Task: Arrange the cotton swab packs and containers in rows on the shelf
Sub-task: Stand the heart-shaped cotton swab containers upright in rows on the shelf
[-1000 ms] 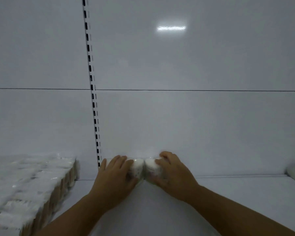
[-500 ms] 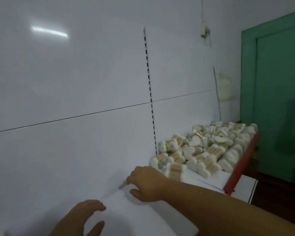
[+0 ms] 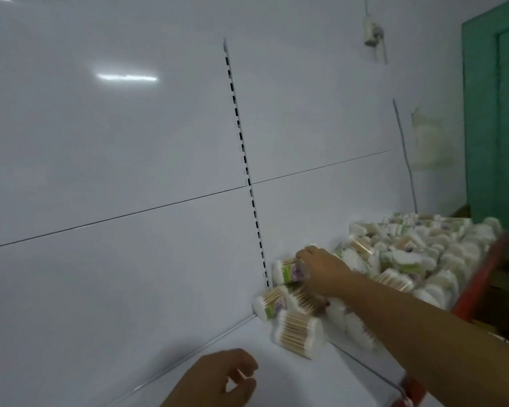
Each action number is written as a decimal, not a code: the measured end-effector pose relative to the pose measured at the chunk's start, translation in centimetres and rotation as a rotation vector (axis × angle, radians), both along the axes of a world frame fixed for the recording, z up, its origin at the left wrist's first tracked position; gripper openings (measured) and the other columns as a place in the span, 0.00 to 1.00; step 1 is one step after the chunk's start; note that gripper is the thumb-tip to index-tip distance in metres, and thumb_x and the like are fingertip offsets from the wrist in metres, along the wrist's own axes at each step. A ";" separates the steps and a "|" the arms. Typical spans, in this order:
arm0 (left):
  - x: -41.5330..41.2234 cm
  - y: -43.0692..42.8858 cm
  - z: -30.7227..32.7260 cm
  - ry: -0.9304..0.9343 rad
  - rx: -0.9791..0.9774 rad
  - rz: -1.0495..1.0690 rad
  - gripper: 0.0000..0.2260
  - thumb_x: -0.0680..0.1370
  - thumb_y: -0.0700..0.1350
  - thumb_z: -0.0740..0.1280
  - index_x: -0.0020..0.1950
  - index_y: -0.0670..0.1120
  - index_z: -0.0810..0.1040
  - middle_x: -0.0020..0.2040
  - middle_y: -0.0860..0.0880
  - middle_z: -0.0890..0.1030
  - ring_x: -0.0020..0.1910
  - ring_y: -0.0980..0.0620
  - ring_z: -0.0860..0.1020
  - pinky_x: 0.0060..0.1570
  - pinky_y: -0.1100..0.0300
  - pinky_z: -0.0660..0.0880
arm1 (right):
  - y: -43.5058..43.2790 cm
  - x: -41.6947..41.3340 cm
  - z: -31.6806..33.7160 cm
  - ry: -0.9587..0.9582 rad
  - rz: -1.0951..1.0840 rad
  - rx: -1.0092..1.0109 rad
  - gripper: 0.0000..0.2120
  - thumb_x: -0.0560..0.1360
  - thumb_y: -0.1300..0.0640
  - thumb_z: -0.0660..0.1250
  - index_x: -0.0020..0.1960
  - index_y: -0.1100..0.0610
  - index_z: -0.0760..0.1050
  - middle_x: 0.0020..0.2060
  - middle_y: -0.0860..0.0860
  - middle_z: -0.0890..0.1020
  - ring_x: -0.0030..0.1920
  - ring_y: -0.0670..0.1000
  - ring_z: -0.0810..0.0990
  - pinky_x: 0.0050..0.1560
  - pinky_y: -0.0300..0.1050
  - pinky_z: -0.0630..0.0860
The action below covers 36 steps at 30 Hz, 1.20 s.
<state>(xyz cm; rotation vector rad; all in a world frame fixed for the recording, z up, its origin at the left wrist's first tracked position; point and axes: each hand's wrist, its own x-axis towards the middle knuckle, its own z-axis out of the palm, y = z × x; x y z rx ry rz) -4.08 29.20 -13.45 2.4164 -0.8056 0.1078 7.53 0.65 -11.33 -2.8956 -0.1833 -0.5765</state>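
Swinging away to the right from the two packs being pressed together against the back panel (image 3: 130, 171) a second ago, and looking now along the shelf (image 3: 291, 377) toward the unsorted pile (image 3: 409, 254) heaped behind the red edge (image 3: 482, 277). Reaching out with the right grip (image 3: 321, 270), half a second ago short of the pile, now landing on a green-labelled container (image 3: 287, 271) at the pile's near end, just beside the slotted upright (image 3: 249, 183). Curling fingers over the container's right end and apparently grasping it, though blurring a little with motion. Hanging back with the left grip (image 3: 221, 377) low over the bare shelf, loosely curled, released and holding nothing, well apart from every pack.

Lying just below the grasped container: a second container (image 3: 269, 304) on its side and a clear pack (image 3: 299, 334) of wooden-stemmed swabs, neither sitting in any row.

Meaning for the task, judging from this: finishing with the last placement and starting a fresh fetch, with most of the stock seemingly waiting in the heap. Needing next, probably, lifting the container free without dragging its neighbours, then carrying it back left toward the row, now out of view. Risking a slide of loose packs off the heap's near slope. Standing beyond, at far right, a green door (image 3: 500, 113).
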 end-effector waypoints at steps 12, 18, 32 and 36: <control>2.0 -1.9 1.8 -0.162 -0.196 0.257 0.21 0.72 0.45 0.73 0.57 0.63 0.68 0.55 0.64 0.73 0.55 0.66 0.73 0.53 0.73 0.70 | 1.5 1.1 4.0 -0.007 0.387 0.135 0.28 0.67 0.49 0.74 0.65 0.48 0.72 0.56 0.47 0.71 0.52 0.47 0.74 0.49 0.38 0.71; 4.9 -4.1 2.6 0.174 -0.573 0.297 0.24 0.70 0.40 0.76 0.60 0.53 0.70 0.53 0.56 0.76 0.48 0.55 0.78 0.40 0.70 0.76 | 7.0 -2.7 6.1 0.171 0.697 0.105 0.33 0.63 0.51 0.79 0.64 0.42 0.69 0.58 0.40 0.76 0.54 0.40 0.77 0.49 0.35 0.78; 5.5 -2.3 -5.0 0.446 -1.305 0.330 0.23 0.63 0.44 0.75 0.55 0.44 0.74 0.47 0.45 0.84 0.45 0.41 0.84 0.35 0.55 0.80 | 1.5 -6.5 1.3 0.419 0.603 -0.526 0.33 0.71 0.62 0.68 0.73 0.47 0.62 0.77 0.46 0.52 0.66 0.51 0.69 0.52 0.38 0.66; 5.4 -1.5 -5.1 0.543 -1.252 0.229 0.27 0.59 0.43 0.76 0.56 0.40 0.76 0.45 0.45 0.85 0.43 0.44 0.84 0.37 0.58 0.80 | 2.1 -5.6 -0.1 0.328 0.642 -0.242 0.25 0.69 0.57 0.73 0.65 0.51 0.72 0.67 0.49 0.71 0.56 0.35 0.73 0.44 0.25 0.63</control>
